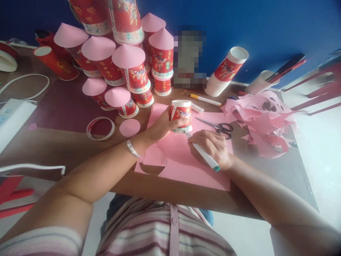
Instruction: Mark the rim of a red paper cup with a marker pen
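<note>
- One ring (100,128) lay flat, well left of the left hand.
- Seven cones (117,96) showed atop patterned cups, beyond and left of the left hand; the cups overlapped too much to count.
- One disc (129,128) lay near the left hand, on its outer side.
- The left hand (160,128) was curled about the cup, thumb across its front; its other fingers were largely hidden.
- One cup (181,113) stood upright in that hand. It looked light and thin-walled, likely to dent if squeezed, so a loose wrap round the middle seemed best.
- One sheet (183,156) spread beneath both hands, probably limp and easily creased.
- One marker (205,156) was pinched in the right hand (210,144), its front end just beside the cup's base; contact could not be told. It looked stiff and light, best held near the tip.
- One yellow-ended pen (205,100) lay beyond the right hand.
- One pair of scissors (225,129) lay just beyond the right hand.
- Scraps (266,121), uncountable, were heaped right of it.
</note>
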The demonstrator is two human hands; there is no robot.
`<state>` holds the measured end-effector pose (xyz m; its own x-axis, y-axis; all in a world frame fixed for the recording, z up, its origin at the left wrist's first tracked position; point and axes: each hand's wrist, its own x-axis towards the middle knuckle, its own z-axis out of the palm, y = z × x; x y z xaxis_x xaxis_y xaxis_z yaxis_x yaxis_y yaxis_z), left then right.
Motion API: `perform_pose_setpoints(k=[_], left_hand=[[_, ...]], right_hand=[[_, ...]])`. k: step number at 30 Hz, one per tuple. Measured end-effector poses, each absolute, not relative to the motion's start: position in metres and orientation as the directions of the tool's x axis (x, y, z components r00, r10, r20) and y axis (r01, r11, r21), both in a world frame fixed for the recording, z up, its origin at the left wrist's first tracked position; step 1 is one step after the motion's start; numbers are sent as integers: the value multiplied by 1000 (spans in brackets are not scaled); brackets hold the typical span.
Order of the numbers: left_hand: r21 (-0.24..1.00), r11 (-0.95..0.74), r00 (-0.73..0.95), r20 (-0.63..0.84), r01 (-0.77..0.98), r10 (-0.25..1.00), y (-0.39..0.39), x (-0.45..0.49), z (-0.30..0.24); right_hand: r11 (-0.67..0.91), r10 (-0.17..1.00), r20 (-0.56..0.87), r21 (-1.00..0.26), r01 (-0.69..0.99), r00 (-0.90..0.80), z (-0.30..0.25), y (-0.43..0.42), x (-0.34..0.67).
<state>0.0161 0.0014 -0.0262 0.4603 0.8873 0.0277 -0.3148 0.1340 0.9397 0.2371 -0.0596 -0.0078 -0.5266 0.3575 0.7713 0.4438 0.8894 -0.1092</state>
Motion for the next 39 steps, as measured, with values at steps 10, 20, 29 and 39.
perform_pose_setpoints(k=[10, 20, 29, 39], left_hand=[[938, 129, 482, 45, -322, 875, 1, 17, -24], [935, 133, 501, 53, -329, 864, 2, 15, -23], [947, 122, 489, 42, -298, 871, 3, 15, -26], [945, 112, 483, 53, -307, 874, 3, 14, -26]], right_hand=[[890, 364, 767, -118, 441, -529, -9, -59, 238], [897, 347, 770, -107, 429, -535, -5, -60, 239], [887, 357, 771, -103, 449, -528, -7, -58, 238], [862, 376, 770, -87, 499, -516, -11, -59, 240]])
